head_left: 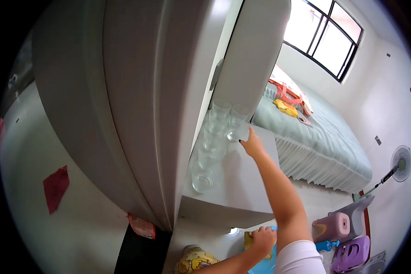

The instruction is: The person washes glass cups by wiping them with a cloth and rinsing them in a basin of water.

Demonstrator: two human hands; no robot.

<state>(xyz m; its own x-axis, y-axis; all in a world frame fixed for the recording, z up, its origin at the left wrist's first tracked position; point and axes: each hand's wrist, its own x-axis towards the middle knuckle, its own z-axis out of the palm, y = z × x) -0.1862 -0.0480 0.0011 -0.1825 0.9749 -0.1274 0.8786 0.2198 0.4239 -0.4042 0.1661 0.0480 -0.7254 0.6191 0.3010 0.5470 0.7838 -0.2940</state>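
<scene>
My right hand (253,143), thumb and finger spread apart, is right beside a clear drinking glass (239,119) on the white cabinet top (242,182). Whether the fingertips touch the glass is hard to tell. Several more clear glasses (203,181) stand in a row to its left, along the tall grey cabinet door. Lower down, my left hand (263,239) has its fingers closed round a yellowish cloth or sponge (248,240). Beneath that hand is a blue object (262,266), partly hidden by my arms.
A bed (324,132) with a pale green cover stands beyond the cabinet, with a yellow packet (285,108) and a red-handled bag (287,89) on it. At right are a fan (401,164), a pink stool (332,227) and a purple stool (351,254). A red cloth (56,188) lies on the floor.
</scene>
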